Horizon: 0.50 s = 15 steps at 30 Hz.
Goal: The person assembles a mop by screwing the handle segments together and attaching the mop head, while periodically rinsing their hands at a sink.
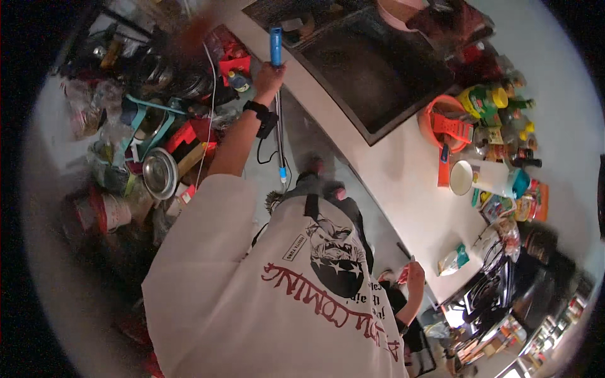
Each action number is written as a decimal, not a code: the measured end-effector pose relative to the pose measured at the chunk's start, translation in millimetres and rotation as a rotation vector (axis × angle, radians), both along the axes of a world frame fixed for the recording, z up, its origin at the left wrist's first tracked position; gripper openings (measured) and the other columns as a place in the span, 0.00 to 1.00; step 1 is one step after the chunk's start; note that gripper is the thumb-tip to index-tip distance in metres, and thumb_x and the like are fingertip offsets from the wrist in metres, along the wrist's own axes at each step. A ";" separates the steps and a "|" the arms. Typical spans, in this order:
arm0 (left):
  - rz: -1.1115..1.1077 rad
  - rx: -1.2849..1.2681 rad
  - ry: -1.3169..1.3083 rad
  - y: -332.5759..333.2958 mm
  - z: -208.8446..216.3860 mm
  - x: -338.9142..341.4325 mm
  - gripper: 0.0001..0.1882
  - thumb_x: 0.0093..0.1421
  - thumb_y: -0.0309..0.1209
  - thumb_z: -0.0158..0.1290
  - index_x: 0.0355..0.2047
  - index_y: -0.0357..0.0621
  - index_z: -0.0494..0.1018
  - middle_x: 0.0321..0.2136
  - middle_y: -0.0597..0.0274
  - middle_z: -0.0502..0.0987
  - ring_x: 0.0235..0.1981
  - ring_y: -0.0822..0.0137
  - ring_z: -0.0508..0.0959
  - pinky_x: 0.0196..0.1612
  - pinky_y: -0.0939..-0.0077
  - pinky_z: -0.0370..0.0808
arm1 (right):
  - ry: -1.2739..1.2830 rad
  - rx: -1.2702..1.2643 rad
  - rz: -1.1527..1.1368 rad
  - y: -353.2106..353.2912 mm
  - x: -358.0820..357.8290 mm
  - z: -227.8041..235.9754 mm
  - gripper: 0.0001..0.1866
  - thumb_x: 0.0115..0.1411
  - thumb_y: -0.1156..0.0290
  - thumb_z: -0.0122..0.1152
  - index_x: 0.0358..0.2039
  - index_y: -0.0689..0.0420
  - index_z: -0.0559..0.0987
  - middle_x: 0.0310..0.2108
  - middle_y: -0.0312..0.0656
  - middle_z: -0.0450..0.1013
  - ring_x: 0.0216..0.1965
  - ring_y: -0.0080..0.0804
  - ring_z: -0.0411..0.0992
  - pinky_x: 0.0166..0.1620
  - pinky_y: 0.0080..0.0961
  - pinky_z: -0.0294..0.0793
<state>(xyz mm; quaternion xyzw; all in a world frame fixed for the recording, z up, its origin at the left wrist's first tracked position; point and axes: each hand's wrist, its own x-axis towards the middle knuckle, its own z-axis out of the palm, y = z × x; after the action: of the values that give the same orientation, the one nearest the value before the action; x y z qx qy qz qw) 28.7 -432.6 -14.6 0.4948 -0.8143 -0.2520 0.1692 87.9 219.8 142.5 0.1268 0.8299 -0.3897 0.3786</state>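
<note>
Closed around a metal pole [280,135], the person's left hand [270,82] grips it at the lower part of its blue handle [275,45]. This hand, with a black device [261,118] on its wrist, is at the left of the white countertop [394,179], close to its long edge. From there the pole goes down over the grey floor, at the left of the countertop, to a light blue piece [282,172]; what is fixed beyond it I cannot tell.

Beside the lower end of the countertop is the right hand [414,280], with its fingers bent. Something red shows next to it, but I cannot tell whether it holds anything.

Set in the countertop is a dark sink [378,75]. Along the far side of the countertop are an orange basin [428,129], a yellow-capped bottle [480,102], and a cream cup [460,177]; at its lower end lies a small packet [454,259]. Well left of the countertop is a steel basin [160,174].
</note>
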 end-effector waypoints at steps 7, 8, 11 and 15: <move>-0.270 -0.214 0.095 101.1 76.4 41.2 0.14 0.46 0.41 0.51 0.25 0.43 0.71 0.21 0.55 0.73 0.24 0.54 0.73 0.27 0.59 0.67 | 0.549 0.045 0.518 -98.0 -70.8 20.2 0.13 0.57 0.64 0.48 0.33 0.62 0.72 0.24 0.43 0.71 0.26 0.31 0.70 0.31 0.25 0.70; -0.341 -0.104 0.118 120.0 89.0 54.1 0.14 0.46 0.41 0.52 0.25 0.42 0.70 0.21 0.54 0.73 0.24 0.54 0.73 0.29 0.59 0.66 | 0.610 -0.059 0.553 -131.2 -74.5 34.8 0.15 0.56 0.65 0.48 0.40 0.61 0.69 0.32 0.45 0.70 0.34 0.33 0.69 0.37 0.28 0.68; -0.472 -0.046 -0.030 187.2 146.0 95.5 0.16 0.44 0.42 0.55 0.25 0.42 0.69 0.21 0.55 0.72 0.27 0.55 0.72 0.34 0.63 0.65 | 0.766 -0.515 0.677 -216.6 -82.0 55.9 0.32 0.55 0.63 0.50 0.56 0.58 0.52 0.52 0.49 0.58 0.51 0.38 0.59 0.51 0.34 0.59; -0.351 0.020 0.018 244.3 161.6 140.7 0.17 0.43 0.43 0.55 0.26 0.42 0.69 0.21 0.57 0.70 0.29 0.57 0.70 0.36 0.65 0.64 | 0.583 -1.084 0.861 -282.5 -70.3 71.2 0.45 0.48 0.52 0.57 0.58 0.58 0.44 0.56 0.50 0.51 0.57 0.41 0.52 0.56 0.38 0.50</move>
<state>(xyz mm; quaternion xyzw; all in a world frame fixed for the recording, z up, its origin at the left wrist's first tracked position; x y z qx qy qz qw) 169.4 -188.3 147.1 0.3446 -0.8839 -0.2904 0.1251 17.7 -62.8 213.7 -0.5217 0.5645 -0.5792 0.2716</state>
